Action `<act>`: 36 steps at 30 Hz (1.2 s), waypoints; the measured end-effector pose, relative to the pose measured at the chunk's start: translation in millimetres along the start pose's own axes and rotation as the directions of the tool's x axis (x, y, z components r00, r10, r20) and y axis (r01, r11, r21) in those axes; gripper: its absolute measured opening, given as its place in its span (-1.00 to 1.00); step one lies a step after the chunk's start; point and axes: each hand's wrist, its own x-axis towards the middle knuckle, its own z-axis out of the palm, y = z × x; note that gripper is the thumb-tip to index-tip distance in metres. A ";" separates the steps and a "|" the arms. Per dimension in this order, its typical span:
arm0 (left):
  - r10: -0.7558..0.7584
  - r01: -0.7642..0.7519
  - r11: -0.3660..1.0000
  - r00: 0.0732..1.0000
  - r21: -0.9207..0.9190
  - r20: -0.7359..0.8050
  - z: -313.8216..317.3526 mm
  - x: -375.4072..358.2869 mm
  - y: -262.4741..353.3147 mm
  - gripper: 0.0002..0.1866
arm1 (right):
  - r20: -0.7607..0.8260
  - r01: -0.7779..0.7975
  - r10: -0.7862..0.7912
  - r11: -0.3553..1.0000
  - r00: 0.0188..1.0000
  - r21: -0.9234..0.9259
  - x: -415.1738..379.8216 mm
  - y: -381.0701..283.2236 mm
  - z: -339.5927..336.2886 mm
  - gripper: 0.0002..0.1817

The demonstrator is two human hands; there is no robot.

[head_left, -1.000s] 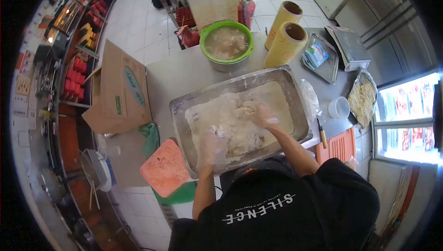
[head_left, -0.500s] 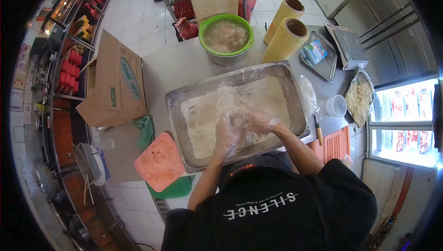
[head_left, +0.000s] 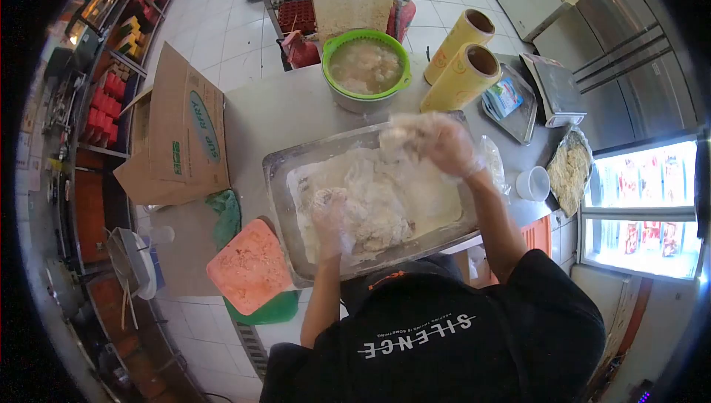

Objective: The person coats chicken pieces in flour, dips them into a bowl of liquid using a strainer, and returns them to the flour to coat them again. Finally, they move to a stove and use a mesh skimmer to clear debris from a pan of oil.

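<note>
A large metal tray (head_left: 275, 181) holds white flour (head_left: 437, 203) with floured pieces (head_left: 381, 229) near its front edge. My left hand (head_left: 331, 221), in a clear plastic glove, is low in the left part of the tray, with a flour-coated piece at its fingers. Over the tray's back right part, my right hand (head_left: 448, 147), also gloved, is raised and closed on a floured piece (head_left: 404, 136) blurred by motion. Behind the tray stands a metal pot with a green strainer (head_left: 406, 81) holding pale pieces (head_left: 366, 66) in cloudy liquid.
On the left are a cardboard box (head_left: 185, 136), a green cloth (head_left: 224, 218) and a pink lid (head_left: 250, 266). Two yellow film rolls (head_left: 455, 81), a scale (head_left: 555, 92), a small tray (head_left: 522, 125), a white cup (head_left: 532, 184) and a foil-lined tray (head_left: 572, 173) stand right.
My hands have moved apart. The right one has risen toward the tray's back right with a floured piece; the left has shifted left. More floured pieces show near the front edge.
</note>
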 end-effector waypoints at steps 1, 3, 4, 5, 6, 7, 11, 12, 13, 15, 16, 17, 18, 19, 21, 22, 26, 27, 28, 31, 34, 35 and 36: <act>0.000 0.000 1.000 1.000 0.022 0.000 2.1 -0.6 6.5 -0.82 | -0.026 -0.059 0.061 0.996 0.998 0.072 17.2 -32.2 -9.9 -0.63; -0.002 0.002 0.997 1.000 0.073 -0.001 5.9 -4.9 25.0 -0.82 | -0.072 -0.065 0.049 0.968 0.996 -0.241 59.7 -50.4 -23.5 -0.65; -0.010 0.011 0.998 1.000 0.058 -0.015 5.3 -4.0 25.1 -0.81 | -0.088 -0.066 0.038 0.936 0.995 -0.347 80.2 -51.6 -23.7 -0.66; -0.018 0.019 0.999 0.999 0.043 -0.029 4.9 -3.3 24.7 -0.80 | -0.103 -0.068 0.025 0.892 0.994 -0.447 100.3 -52.0 -21.9 -0.67; -0.024 0.026 0.999 0.999 0.028 -0.042 4.4 -2.6 24.9 -0.79 | -0.117 -0.071 0.008 0.838 0.993 -0.542 119.2 -51.0 -22.1 -0.68; -0.023 0.025 0.999 0.999 0.042 -0.043 4.0 -2.9 27.0 -0.79 | -0.066 -0.054 0.020 0.820 0.998 -0.570 139.6 -41.2 -23.1 -0.67; 0.038 -0.029 0.990 0.997 0.140 -0.065 -2.7 6.5 26.0 -0.76 | 0.174 0.170 -0.063 0.682 0.983 -0.712 195.0 13.9 -11.3 -0.73; 0.066 -0.052 0.983 0.995 0.177 -0.073 -5.5 10.8 24.1 -0.75 | 0.245 0.259 -0.109 0.620 0.963 -0.740 203.8 24.5 -7.8 -0.76; 0.076 -0.065 0.983 0.996 0.174 -0.055 -5.7 13.7 27.1 -0.75 | 0.241 0.244 -0.084 0.584 0.967 -0.774 216.2 39.9 -4.6 -0.76; 0.087 -0.084 0.982 0.996 0.171 -0.013 -1.9 20.9 36.0 -0.73 | 0.222 0.205 -0.028 0.507 0.975 -0.837 234.1 65.2 -1.2 -0.77; 0.100 -0.109 0.948 0.994 0.298 0.045 3.4 21.9 43.6 -0.71 | 0.134 0.136 -0.048 0.609 0.990 -0.782 226.1 52.5 -1.0 -0.78; 0.105 -0.139 0.899 0.989 0.416 0.105 11.3 22.0 52.3 -0.70 | 0.044 0.072 -0.058 0.700 0.997 -0.711 215.1 39.5 -4.1 -0.78; 0.099 -0.173 0.834 0.981 0.524 0.165 16.8 20.9 54.9 -0.68 | -0.048 0.012 -0.055 0.781 0.997 -0.625 200.7 26.4 -4.2 -0.79; 0.185 -0.306 0.745 0.948 0.593 0.258 16.4 19.4 42.3 -0.66 | -0.100 -0.013 -0.060 0.795 0.993 -0.606 186.1 25.0 -5.1 -0.77; 0.223 -0.438 0.567 0.897 0.698 0.383 14.7 23.1 15.3 -0.61 | -0.206 -0.055 -0.078 0.821 0.975 -0.568 155.0 22.8 -9.3 -0.73; 0.186 -0.443 0.492 0.895 0.750 0.406 15.8 26.5 8.7 -0.58 | -0.243 -0.094 -0.038 0.856 0.969 -0.509 129.4 13.6 -3.8 -0.76; 0.000 -0.381 0.389 0.910 0.839 0.414 17.0 63.8 -9.4 -0.44 | -0.142 -0.213 0.178 0.931 0.974 -0.296 27.8 44.3 29.1 -0.67; 0.044 -0.476 0.380 0.866 0.793 0.499 15.3 77.0 -20.5 -0.42 | -0.132 -0.212 0.177 0.916 0.975 -0.341 7.8 87.0 43.6 -0.57; -0.008 -0.483 0.315 0.859 0.817 0.511 19.8 85.8 -32.6 -0.36 | -0.140 -0.302 0.267 0.835 0.953 -0.460 -6.8 122.2 62.3 -0.51; -0.012 -0.550 0.133 0.831 0.824 0.556 20.4 110.5 -93.3 -0.26 | -0.175 -0.417 0.418 0.608 0.892 -0.675 -19.6 182.0 103.4 -0.33; 0.029 -0.622 0.023 0.783 0.783 0.621 11.3 130.9 -113.0 -0.32 | -0.092 -0.316 0.348 0.668 0.933 -0.674 -2.0 186.3 114.6 -0.24; -0.117 -0.631 0.024 0.768 0.775 0.629 35.9 107.8 -49.9 -0.35 | -0.050 -0.264 0.307 0.714 0.951 -0.649 -0.6 181.9 110.3 -0.25; -0.188 -0.618 0.059 0.765 0.784 0.616 38.8 101.4 -31.3 -0.39 | -0.010 -0.214 0.265 0.753 0.964 -0.622 -1.3 177.1 104.0 -0.25</act>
